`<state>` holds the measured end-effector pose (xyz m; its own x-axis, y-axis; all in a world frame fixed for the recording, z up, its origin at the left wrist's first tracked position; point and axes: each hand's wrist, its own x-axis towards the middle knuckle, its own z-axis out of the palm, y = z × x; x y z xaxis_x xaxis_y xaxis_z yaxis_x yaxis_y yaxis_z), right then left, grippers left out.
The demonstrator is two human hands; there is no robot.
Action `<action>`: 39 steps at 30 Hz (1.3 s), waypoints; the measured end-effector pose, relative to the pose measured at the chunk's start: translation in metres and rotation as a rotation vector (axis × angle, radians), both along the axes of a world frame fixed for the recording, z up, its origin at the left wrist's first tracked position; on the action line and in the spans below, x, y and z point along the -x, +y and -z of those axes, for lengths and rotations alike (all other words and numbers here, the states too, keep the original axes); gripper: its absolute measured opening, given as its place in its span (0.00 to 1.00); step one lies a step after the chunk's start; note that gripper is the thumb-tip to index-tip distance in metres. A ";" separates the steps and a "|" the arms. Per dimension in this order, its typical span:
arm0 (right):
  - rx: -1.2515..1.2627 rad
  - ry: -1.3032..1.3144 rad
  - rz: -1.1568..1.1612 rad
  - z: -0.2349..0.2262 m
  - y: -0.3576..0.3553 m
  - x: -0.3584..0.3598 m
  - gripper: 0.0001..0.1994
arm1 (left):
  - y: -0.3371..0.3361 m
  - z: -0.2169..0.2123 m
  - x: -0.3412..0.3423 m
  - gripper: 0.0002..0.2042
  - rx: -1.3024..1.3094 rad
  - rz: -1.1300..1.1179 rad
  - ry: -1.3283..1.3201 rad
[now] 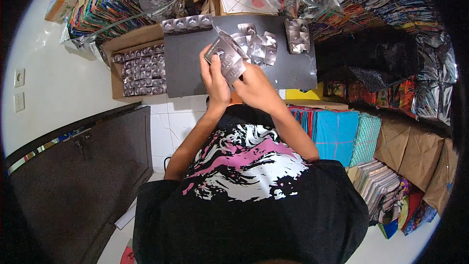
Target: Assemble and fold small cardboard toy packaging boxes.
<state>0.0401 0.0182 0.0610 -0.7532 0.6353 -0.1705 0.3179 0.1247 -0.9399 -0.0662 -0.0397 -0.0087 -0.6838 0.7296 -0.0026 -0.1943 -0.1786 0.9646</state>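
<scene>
A dark grey printed cardboard carton (225, 55) is held up over the black tabletop (188, 63), with a flap standing out at its lower right. My left hand (216, 79) grips its left side, thumb on the front face and fingers behind. At the carton's lower right, my right hand (258, 88) is closed at the flap; its fingertips are partly hidden. Just beyond lies a loose pile of similar dark cartons (259, 44). A row of small boxed cartons (187, 23) stands along the table's far left edge, and a neat stack of cartons (297, 36) is at the right.
Left of the table, an open cardboard box (116, 80) holds several rows of small dark cartons. Tall stacks of colourful packets (115, 5) and wrapped bundles (371, 5) crowd the far side. Blue fabric-like bundles (334, 134) and brown paper parcels (405, 146) line the right.
</scene>
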 end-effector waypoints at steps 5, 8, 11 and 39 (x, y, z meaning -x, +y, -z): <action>-0.116 0.145 0.070 0.019 0.002 0.000 0.10 | 0.000 -0.003 0.002 0.20 -0.004 -0.020 0.044; -0.070 0.162 -0.031 0.023 0.008 -0.004 0.11 | 0.000 -0.003 0.003 0.20 -0.007 0.010 0.068; -0.038 0.131 -0.033 0.020 0.011 -0.003 0.12 | 0.002 -0.007 0.002 0.20 -0.048 -0.003 0.038; 0.067 0.410 0.239 0.001 0.043 -0.045 0.20 | -0.009 -0.035 0.051 0.46 -0.098 0.300 0.125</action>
